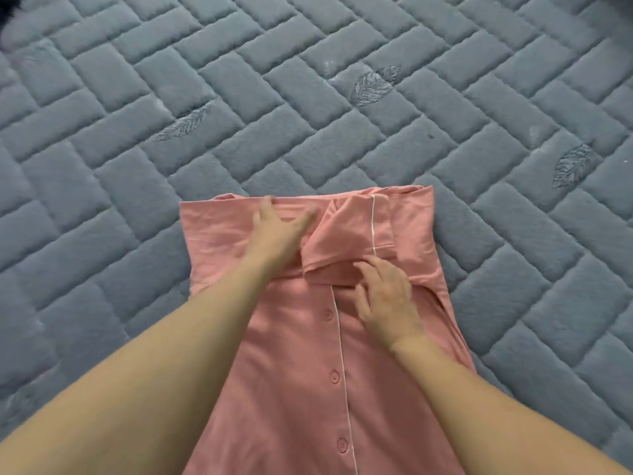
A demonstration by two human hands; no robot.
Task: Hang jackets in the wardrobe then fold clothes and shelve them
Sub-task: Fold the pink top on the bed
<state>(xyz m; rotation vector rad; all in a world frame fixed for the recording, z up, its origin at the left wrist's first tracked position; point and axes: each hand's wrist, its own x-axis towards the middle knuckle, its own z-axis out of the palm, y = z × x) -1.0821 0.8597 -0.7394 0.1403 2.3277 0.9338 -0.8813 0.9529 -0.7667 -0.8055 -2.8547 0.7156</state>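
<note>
Pink shirt point(294, 371) lies buttoned on grey quilted bedspread point(137, 166), top folded over. Left hand point(279, 231) pressed flat on fold, fingers straight; right hand point(387, 296) rests on placket, fingers loosely bent.

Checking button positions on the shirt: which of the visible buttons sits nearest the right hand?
The topmost button, just left of the right hand; the two others lie lower down the placket.

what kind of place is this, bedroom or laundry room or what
Probably a bedroom: a pink button-front pajama top lies on a grey quilted mattress pad stitched with leaf motifs, likely a bed. No walls or furniture show.
</note>
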